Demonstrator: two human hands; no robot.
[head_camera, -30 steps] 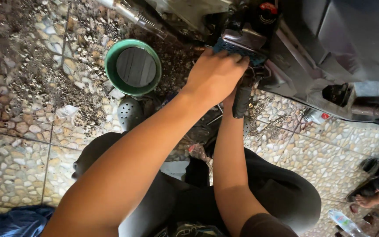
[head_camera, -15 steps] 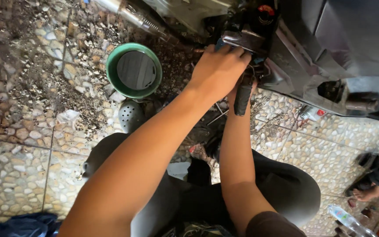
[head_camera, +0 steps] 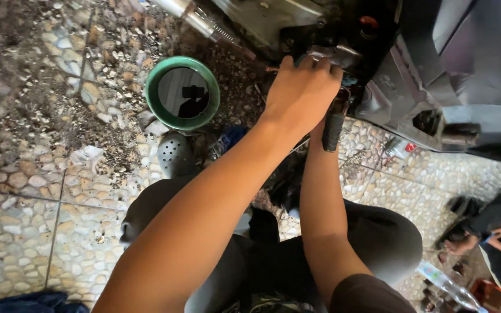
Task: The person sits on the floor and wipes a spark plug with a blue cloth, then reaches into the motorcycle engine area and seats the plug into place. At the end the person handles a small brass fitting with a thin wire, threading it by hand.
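The black-handled tool [head_camera: 333,128] stands nearly upright against the dark underside of the vehicle [head_camera: 378,69], its handle hanging just below the left hand. The left hand [head_camera: 302,93] lies over the top of the tool and the blue-and-black part there, fingers curled down in a closed grip. The right hand is hidden behind the left hand and the handle; its grip cannot be told. Left of the hands, a green-rimmed bowl [head_camera: 155,87] of dark liquid stands on the pebble-tiled floor [head_camera: 18,232]. A grey perforated clog [head_camera: 175,155] lies just below the bowl. At the right edge another person's hand [head_camera: 462,244] rests near the floor.
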